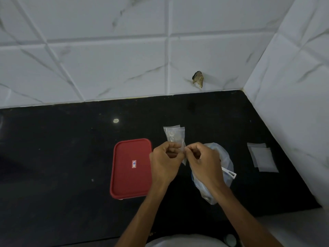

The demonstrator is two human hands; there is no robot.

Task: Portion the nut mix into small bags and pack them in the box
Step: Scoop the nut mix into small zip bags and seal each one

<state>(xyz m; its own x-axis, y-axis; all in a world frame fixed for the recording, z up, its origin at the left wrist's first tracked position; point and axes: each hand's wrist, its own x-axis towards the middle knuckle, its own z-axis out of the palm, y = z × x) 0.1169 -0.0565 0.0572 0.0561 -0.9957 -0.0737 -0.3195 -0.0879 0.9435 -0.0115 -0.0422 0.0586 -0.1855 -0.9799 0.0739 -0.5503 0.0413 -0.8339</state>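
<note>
Small bag [174,134] is clear plastic, holding nuts [175,139].

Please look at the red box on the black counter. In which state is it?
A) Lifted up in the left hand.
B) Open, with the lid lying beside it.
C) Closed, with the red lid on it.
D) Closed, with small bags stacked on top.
C: the red box stands on the counter with its lid on and nothing on top, while the left hand and the right hand pinch a small clear bag.
</note>
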